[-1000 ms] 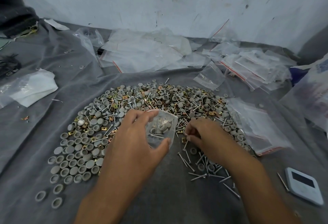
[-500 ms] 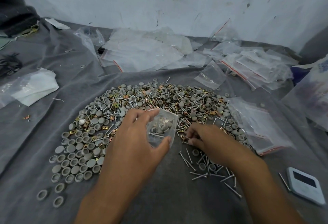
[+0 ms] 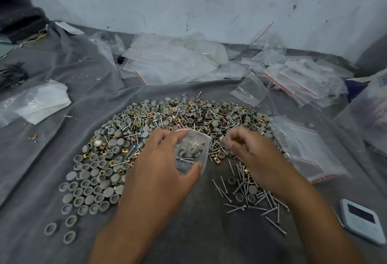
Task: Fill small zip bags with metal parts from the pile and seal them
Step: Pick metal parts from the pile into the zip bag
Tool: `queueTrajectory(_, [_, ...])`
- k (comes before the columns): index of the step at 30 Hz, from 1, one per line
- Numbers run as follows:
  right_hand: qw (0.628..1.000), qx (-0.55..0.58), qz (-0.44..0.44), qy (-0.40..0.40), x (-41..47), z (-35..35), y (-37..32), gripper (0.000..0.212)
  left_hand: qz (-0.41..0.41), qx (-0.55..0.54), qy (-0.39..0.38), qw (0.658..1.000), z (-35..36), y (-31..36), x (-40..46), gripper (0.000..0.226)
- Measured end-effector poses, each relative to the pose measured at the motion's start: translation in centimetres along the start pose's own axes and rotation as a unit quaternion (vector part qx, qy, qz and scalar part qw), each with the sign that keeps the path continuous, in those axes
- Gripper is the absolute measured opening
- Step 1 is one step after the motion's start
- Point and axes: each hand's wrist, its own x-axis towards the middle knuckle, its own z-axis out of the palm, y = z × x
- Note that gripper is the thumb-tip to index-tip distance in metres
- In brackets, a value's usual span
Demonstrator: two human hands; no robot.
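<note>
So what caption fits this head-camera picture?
Left hand holds a zip bag open while right hand brings parts from the pile.

We cannot make out what the right hand (image 3: 254, 154) pinches, since its fingertips (image 3: 227, 141) are smeared by motion blur. Our left hand (image 3: 161, 171) covers part of the small zip bag (image 3: 191, 153) and the pile (image 3: 188, 117) behind it. The white device (image 3: 361, 219) is cut by the right edge, its markings too small to read. The dark bundle (image 3: 14, 18) top left runs off frame
</note>
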Motion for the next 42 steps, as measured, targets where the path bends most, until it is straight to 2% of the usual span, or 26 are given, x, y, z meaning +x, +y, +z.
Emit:
queueTrajectory(2, [0.983, 0.115, -0.082, 0.119, -0.7, -0.7, -1.8, 0.01, -0.003, -0.002, 0.002, 1.0, 0.0, 0.1, 0.0, 0.072])
queueTrajectory(3, [0.97, 0.127, -0.131, 0.158, -1.0, -0.8, -2.7, 0.008, -0.005, -0.003, 0.003, 1.0, 0.0, 0.2, -0.1, 0.071])
queueTrajectory(5, [0.957, 0.072, -0.211, 0.186, -1.4, -0.3, -4.4, 0.006, -0.004, -0.003, 0.006, 1.0, 0.0, 0.4, -0.1, 0.068])
queueTrajectory(7, [0.949, -0.022, -0.258, 0.178, -1.4, 0.4, -4.9, 0.009, -0.001, -0.004, 0.005, 1.0, 0.0, 0.5, -0.2, 0.066])
queueTrajectory(10, [0.948, -0.084, -0.261, 0.165, -1.1, 1.1, -4.5, 0.014, 0.004, -0.006, 0.006, 1.0, -0.1, 0.5, -0.1, 0.07])
queueTrajectory(13, [0.945, -0.054, -0.26, 0.189, -1.0, 1.0, -4.5, 0.02, 0.006, -0.012, 0.008, 1.0, -0.1, 0.7, -0.2, 0.069])
queueTrajectory(16, [0.939, -0.019, -0.267, 0.216, -1.0, 0.8, -4.7, 0.012, 0.006, -0.011, 0.01, 1.0, -0.1, 0.8, -0.2, 0.067])
queueTrajectory(18, [0.943, 0.007, -0.238, 0.232, -1.1, 0.4, -4.5, 0.007, 0.004, -0.005, 0.01, 1.0, -0.1, 0.7, -0.1, 0.069])
queueTrajectory(20, [0.961, 0.012, -0.167, 0.218, -1.1, -0.2, -3.7, 0.004, 0.001, -0.004, 0.011, 1.0, -0.1, 0.5, -0.1, 0.07])
queueTrajectory(21, [0.977, -0.002, -0.113, 0.181, -1.2, -0.4, -3.1, 0.005, 0.0, -0.005, 0.011, 1.0, -0.1, 0.4, 0.0, 0.07])
queueTrajectory(23, [0.996, -0.079, 0.022, 0.045, -1.3, -0.3, -1.9, 0.006, 0.002, -0.008, 0.011, 1.0, 0.0, 0.4, -0.1, 0.07])
queueTrajectory(25, [0.977, -0.162, 0.11, -0.084, -1.5, 0.4, -1.3, 0.009, 0.003, -0.008, 0.01, 1.0, 0.1, 0.3, -0.1, 0.07])
queueTrajectory(27, [0.957, -0.212, 0.143, -0.139, -1.6, 1.4, -1.4, 0.019, 0.006, -0.006, 0.009, 1.0, 0.2, 0.3, 0.0, 0.07])
queueTrajectory(30, [0.943, -0.256, 0.156, -0.144, -1.4, 2.4, -2.2, 0.028, 0.007, -0.009, 0.01, 1.0, 0.2, 0.2, 0.0, 0.071])
queueTrajectory(34, [0.933, -0.301, 0.149, -0.13, -1.7, 2.9, -2.6, 0.021, 0.007, -0.008, 0.013, 1.0, 0.1, 0.1, 0.0, 0.07])
queueTrajectory(42, [0.92, -0.331, 0.182, -0.104, -2.4, 3.3, -2.5, 0.025, 0.008, -0.005, 0.01, 1.0, 0.2, 0.0, -0.1, 0.068])
